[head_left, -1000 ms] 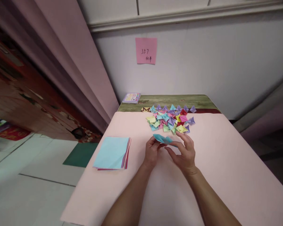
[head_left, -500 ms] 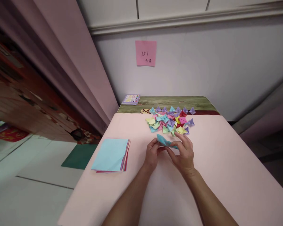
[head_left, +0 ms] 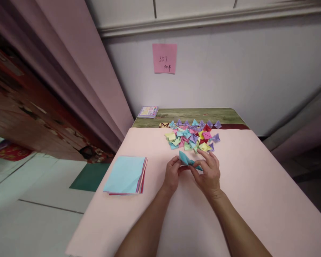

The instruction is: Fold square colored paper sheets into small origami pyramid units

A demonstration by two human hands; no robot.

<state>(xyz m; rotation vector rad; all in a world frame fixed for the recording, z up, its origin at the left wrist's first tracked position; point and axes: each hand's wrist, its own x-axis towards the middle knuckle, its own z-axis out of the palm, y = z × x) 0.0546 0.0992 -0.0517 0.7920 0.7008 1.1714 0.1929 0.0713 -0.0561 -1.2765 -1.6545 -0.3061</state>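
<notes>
Between my hands is a partly folded piece of blue origami paper (head_left: 185,158), held just above the pink-covered table (head_left: 243,185). My left hand (head_left: 173,174) pinches its left end, with the fingers curled in. At the right end, my right hand (head_left: 208,172) grips the paper between thumb and index finger, the other fingers reaching over it. My fingers hide part of the folds. Right behind the blue paper lies a pile of small folded paper pieces (head_left: 194,138) in purple, blue, yellow, green, pink and red.
To the left sits a stack of square paper sheets (head_left: 125,175), light blue on top. A pack of printed cards (head_left: 148,112) rests at the far left corner, on the green wood-patterned strip (head_left: 192,114). A pink note (head_left: 164,58) is stuck on the wall behind.
My right thumb has drawn in slightly toward the fold, and the paper's left tip stands a bit more upright. Both hands keep their hold, and the pile is unchanged.
</notes>
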